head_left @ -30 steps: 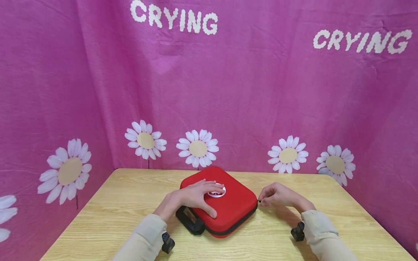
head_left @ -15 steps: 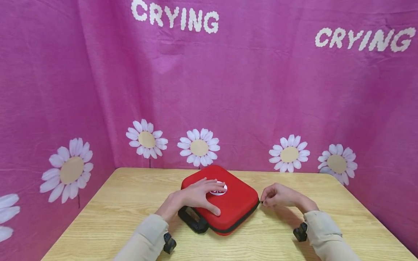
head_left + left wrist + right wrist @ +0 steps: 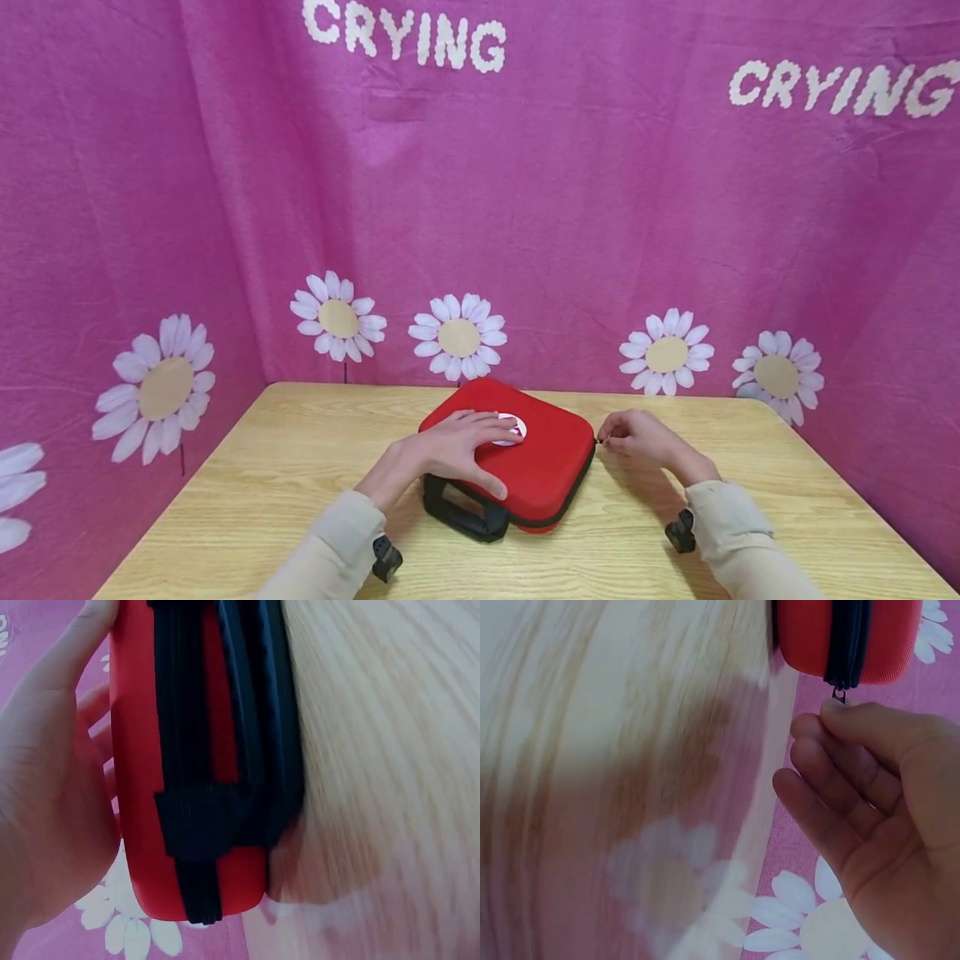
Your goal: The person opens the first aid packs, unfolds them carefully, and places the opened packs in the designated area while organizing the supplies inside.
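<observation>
A red zippered case (image 3: 536,467) with a round white emblem lies flat on the table, its black handle (image 3: 465,512) facing the near left. Spread across the top of the case is my left hand (image 3: 457,446), fingers extended over the emblem and thumb toward the near edge. At the case's right corner my right hand (image 3: 645,437) pinches the small zipper pull (image 3: 839,695) between thumb and index finger. In the right wrist view the black zipper track (image 3: 847,637) runs closed up to that pull, and the other fingers curl loosely below it.
The light wood table (image 3: 262,500) extends around the case. A pink-purple curtain (image 3: 555,208) with daisies and white lettering hangs behind and along the sides. Small black cameras sit at both sleeve cuffs.
The case has turned a little on the table, its handle swinging right toward the near side. My right hand, pinching the pull, has shifted slightly away from me. The left hand stays on top.
</observation>
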Action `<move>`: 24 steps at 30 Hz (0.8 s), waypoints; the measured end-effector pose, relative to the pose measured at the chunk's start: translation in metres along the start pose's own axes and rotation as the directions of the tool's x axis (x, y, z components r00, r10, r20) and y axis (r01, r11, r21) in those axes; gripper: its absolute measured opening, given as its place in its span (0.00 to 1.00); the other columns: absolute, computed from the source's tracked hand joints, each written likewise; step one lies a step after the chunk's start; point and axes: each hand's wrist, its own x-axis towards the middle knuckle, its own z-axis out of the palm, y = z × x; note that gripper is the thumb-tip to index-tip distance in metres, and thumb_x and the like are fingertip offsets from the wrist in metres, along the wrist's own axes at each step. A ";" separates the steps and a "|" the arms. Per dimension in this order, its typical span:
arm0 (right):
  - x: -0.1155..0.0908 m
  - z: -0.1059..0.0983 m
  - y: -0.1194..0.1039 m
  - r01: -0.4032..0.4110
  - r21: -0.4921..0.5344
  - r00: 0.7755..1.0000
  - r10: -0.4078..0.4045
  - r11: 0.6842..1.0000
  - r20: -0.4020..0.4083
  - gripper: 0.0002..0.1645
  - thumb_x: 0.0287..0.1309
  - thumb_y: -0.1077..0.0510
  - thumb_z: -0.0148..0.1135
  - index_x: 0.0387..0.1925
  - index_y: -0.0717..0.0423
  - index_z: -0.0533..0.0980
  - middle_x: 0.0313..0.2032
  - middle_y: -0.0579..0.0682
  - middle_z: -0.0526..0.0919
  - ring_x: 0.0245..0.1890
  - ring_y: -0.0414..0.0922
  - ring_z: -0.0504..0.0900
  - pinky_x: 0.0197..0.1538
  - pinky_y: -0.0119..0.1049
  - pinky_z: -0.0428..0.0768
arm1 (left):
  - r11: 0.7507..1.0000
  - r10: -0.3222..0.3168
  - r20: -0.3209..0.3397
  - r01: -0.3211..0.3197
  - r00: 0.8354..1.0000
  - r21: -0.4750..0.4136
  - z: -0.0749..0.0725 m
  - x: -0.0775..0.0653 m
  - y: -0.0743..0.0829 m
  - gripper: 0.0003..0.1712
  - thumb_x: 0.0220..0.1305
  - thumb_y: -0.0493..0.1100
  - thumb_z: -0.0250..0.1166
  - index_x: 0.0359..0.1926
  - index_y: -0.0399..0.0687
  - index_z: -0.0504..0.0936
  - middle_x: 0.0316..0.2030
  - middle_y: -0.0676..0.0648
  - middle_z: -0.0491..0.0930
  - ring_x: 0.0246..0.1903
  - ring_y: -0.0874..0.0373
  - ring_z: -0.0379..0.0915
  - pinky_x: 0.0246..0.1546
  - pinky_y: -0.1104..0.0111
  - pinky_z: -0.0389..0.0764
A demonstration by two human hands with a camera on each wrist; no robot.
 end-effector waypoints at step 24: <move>-0.007 -0.002 -0.012 0.023 0.017 0.992 -0.025 1.000 0.124 0.04 0.55 0.69 0.64 0.33 0.62 0.83 0.28 0.52 0.87 0.29 0.30 0.77 0.36 0.28 0.78 | 0.966 -0.079 -0.110 0.104 0.991 0.238 0.010 0.015 0.013 0.49 0.50 0.82 0.56 0.72 0.76 0.64 0.73 0.60 0.61 0.71 0.57 0.56 0.65 0.54 0.63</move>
